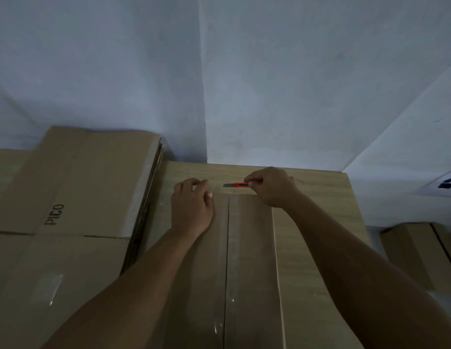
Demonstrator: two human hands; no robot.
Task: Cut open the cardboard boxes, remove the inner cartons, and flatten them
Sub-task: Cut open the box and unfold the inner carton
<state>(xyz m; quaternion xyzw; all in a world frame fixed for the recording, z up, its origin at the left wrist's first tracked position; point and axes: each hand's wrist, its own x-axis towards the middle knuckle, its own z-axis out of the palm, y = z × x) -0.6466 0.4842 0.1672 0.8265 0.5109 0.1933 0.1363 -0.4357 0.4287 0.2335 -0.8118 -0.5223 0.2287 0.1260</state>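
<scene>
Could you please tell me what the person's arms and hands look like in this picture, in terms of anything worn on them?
Both forearms are bare right up to the bottom edge of the frame: no sleeves show. The left hand and right hand wear no gloves, and no watch, bracelet or ring is visible on either.

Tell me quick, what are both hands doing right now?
Left hand: open, resting flat on the taped cardboard box.
Right hand: closed around an orange box cutter, blade out, at the box's far edge.
</scene>
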